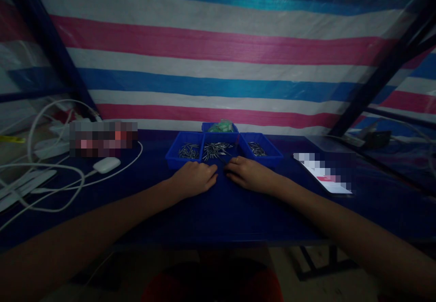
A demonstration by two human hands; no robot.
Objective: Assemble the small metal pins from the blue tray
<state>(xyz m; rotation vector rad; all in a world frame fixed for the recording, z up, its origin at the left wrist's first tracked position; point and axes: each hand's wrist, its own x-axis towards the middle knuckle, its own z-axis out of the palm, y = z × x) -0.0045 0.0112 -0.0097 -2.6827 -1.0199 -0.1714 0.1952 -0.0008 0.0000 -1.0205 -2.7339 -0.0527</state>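
Loose pile of slim silvery metal pieces (215,150), axes mixed: 1 o'clock from left hand (195,178), 10 from right hand (248,175), neither clearly nearer. Blue rectangular plastic bins (173,161) flank it at 9 and 3. Left fingers curled, right loosely bent; cannot tell if either holds anything.

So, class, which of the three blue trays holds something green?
The rear tray: green material shows inside, while the left tray and right tray hold metal pieces.
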